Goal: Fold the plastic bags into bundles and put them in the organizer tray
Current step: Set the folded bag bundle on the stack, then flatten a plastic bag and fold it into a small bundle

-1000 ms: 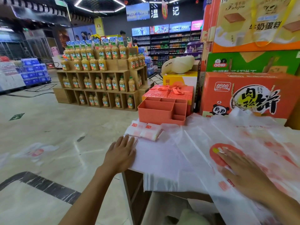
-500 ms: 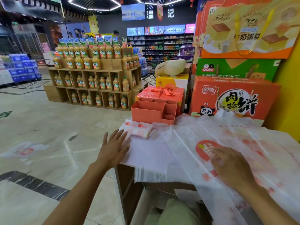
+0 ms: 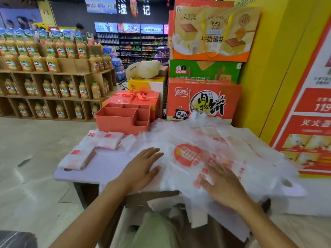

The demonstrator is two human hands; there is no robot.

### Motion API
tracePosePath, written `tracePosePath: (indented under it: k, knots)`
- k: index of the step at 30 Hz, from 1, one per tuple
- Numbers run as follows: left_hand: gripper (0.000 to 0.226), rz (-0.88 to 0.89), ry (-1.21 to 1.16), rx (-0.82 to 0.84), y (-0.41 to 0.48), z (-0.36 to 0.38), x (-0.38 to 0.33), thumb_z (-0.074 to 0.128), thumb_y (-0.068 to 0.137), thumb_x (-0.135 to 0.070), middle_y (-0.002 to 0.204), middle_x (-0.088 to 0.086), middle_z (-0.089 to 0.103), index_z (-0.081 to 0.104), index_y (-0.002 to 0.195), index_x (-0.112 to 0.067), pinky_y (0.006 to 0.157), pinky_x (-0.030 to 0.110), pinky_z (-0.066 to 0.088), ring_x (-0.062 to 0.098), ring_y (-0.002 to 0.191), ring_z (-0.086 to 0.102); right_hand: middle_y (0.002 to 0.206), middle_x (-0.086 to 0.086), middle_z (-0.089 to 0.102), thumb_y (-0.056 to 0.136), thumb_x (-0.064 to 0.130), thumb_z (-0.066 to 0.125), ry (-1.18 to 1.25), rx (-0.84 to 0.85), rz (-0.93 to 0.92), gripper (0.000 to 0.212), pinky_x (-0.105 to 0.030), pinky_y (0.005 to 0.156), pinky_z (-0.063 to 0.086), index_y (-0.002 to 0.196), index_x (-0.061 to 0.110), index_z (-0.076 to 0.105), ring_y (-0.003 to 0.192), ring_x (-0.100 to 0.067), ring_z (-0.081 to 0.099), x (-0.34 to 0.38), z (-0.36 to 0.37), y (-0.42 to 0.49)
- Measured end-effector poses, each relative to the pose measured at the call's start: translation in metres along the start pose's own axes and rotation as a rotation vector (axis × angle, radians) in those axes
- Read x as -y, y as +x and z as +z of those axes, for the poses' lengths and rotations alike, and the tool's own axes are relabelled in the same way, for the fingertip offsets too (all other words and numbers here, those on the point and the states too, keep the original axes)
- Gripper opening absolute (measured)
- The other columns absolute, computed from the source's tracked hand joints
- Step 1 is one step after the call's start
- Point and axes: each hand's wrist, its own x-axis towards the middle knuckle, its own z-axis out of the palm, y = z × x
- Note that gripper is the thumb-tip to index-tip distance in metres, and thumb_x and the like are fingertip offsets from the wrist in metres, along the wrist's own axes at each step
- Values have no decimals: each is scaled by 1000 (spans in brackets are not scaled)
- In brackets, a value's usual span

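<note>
Shop counter (image 3: 105,170), white, was noted with plastic bags (image 3: 232,140) spread flat across it. Left hand (image 3: 141,169) was laid flat at the bags' left edge, fingers straight and slightly apart. Right hand (image 3: 223,183), blurred, was pressed on a printed bag, fingers extended. Folded bundles (image 3: 107,141) were placed just before the orange tray (image 3: 123,118).

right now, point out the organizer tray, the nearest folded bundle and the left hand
organizer tray (image 3: 114,122), head view, its front wall
nearest folded bundle (image 3: 77,158), head view, its top face
left hand (image 3: 141,167), head view, its back
</note>
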Motion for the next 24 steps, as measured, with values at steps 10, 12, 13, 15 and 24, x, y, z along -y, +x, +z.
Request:
tracePosePath:
  k: [10, 12, 13, 15, 24]
  knots:
    - [66, -34, 163, 223, 56, 42, -17, 12, 100, -69, 169, -15, -2, 6, 160, -44, 127, 42, 1, 10, 156, -4, 169, 15, 6, 101, 61, 30, -163, -85, -67, 61, -51, 126, -2, 158, 45, 14, 156, -18, 0, -59, -30, 34]
    - [68, -72, 198, 221, 59, 45, -17, 10, 98, -72, 169, -14, -5, 2, 160, -44, 127, 43, 1, 13, 156, -4, 167, 14, 17, 102, 59, 30, -95, -156, -66, 56, -48, 126, 8, 155, 41, 24, 154, -18, 13, -49, -24, 28]
    - [69, -91, 205, 220, 62, 46, -18, 9, 98, -73, 169, -14, -5, 0, 160, -44, 127, 44, 0, 14, 156, -5, 166, 14, 20, 102, 61, 27, -53, -144, -78, 57, -45, 126, 10, 154, 40, 26, 153, -16, 16, -45, -20, 25]
    - [69, -122, 205, 219, 67, 49, -18, 8, 98, -72, 169, -12, -8, -2, 160, -43, 126, 47, -5, 15, 156, -8, 168, 16, 12, 99, 70, 17, -21, -64, -80, 65, -42, 126, 7, 158, 41, 18, 155, -14, 10, -46, -11, 22]
    - [66, -14, 194, 213, 74, 41, -7, 13, 101, -65, 170, -11, 0, 7, 161, -40, 126, 44, -6, 14, 156, -6, 166, 17, -16, 90, 83, 16, -52, 112, -5, 83, -38, 126, -8, 159, 43, -7, 154, -9, -17, -84, -29, 20]
